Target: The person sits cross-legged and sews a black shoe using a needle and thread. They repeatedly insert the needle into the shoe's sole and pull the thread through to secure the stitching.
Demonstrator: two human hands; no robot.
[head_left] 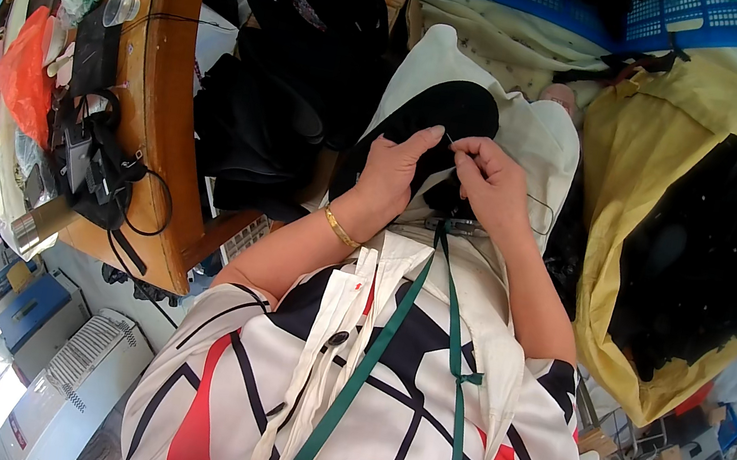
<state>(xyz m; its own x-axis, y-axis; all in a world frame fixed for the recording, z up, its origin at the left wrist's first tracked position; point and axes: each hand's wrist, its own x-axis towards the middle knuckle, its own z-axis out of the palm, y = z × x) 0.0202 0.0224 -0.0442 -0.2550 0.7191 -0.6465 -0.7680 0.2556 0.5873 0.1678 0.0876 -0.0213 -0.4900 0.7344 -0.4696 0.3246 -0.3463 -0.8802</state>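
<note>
Starting on the left, a wooden table (153, 84) is cluttered with a red plastic bag (26, 76) and a tangle of black straps (94, 167). Next to it, a heap of black fabric (260, 117) is piled up, and it's kinda hard to split into separate pieces by eye

Around the middle, a black round-ended piece (458, 103) is laid over white cloth (544, 158) on the lap. It's steadied by the left hand (391, 170), which is partly closed, thumb on top, with the rest of the grip mostly hidden. Just beside that thumb, a thin needle-like thing (450, 139) seems to be pinched between thumb and forefinger of the right hand (495, 185), other fingers loosely curled

Progress-wise, the piece looks to be caught mid-work: it's held in place and the fingertips are brought right up to it, but no finished seam can be made out on all that black, so how much is done or left can't really be judged. Over on the right, a yellow sack (623, 157) is stuffed with dark material (708, 260); whether that's finished or waiting can't be told from here
</note>
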